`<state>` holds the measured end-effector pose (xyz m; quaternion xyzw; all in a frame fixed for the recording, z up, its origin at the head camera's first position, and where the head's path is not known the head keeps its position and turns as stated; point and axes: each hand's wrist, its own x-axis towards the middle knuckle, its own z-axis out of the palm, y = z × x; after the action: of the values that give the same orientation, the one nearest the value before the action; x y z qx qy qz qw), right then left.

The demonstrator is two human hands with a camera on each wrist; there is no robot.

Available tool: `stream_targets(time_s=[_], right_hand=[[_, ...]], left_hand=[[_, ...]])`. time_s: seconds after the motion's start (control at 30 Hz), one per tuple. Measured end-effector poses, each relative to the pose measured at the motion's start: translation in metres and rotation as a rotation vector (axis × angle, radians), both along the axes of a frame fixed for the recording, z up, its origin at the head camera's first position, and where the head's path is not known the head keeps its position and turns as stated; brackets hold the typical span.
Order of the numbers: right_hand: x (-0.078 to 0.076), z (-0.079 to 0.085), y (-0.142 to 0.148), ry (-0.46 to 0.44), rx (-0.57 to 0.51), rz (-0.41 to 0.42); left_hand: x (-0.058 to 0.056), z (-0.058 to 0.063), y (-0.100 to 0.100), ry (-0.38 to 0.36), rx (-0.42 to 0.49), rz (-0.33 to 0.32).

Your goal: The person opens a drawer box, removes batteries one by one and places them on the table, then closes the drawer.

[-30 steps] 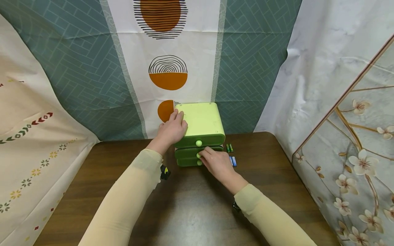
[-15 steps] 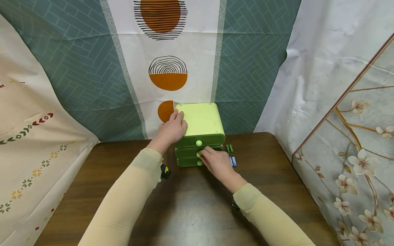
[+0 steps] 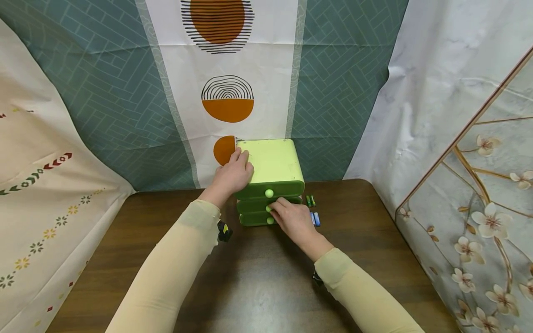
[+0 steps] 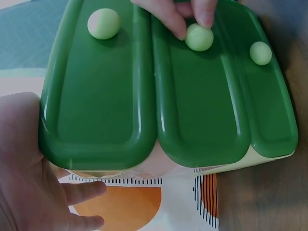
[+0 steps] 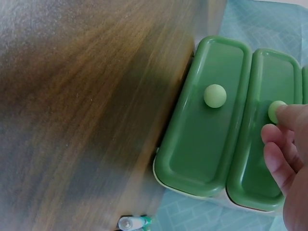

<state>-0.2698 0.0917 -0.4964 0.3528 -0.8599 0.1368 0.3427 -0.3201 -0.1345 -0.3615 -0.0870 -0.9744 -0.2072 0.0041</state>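
Observation:
A small cabinet (image 3: 272,162) with a light-green top and three dark-green drawer fronts stands by the back cloth. My right hand (image 3: 293,222) pinches the round light-green knob (image 4: 199,37) of the middle drawer (image 4: 204,96) between thumb and fingers. That drawer's front sits about level with the others in the left wrist view. My left hand (image 3: 234,175) lies against the cabinet's upper left edge, its fingers extended over the top. Above and below, the top drawer (image 4: 98,96) and bottom drawer (image 5: 202,139) have free knobs. What the drawers contain is hidden.
Just right of the cabinet lie two green batteries (image 3: 310,200) and, nearer, blue batteries (image 3: 317,218), partly behind my right hand. Patterned cloth (image 3: 350,92) hangs behind the brown wooden table (image 3: 266,277) and along both sides.
The middle drawer has slid slightly back into the cabinet, with my right hand still pinching its knob. My left hand stays in place on the cabinet.

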Motion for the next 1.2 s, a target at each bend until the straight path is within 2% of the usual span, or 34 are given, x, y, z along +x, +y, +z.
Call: stream_targets(time_s=[0.5,0.87,1.2], right_hand=[[0.003,-0.004,-0.001,-0.023,-0.017,0.003],[0.009,-0.003,0.002,-0.063,0.014,-0.012],[0.017,-0.006,0.008,-0.069,-0.001,-0.018]], left_hand=[[-0.001,-0.01,0.002,0.024,-0.009,0.028],[-0.002,-0.009,0.001,0.033,-0.002,0.022],[-0.002,-0.009,0.0,0.025,-0.005,0.018]])
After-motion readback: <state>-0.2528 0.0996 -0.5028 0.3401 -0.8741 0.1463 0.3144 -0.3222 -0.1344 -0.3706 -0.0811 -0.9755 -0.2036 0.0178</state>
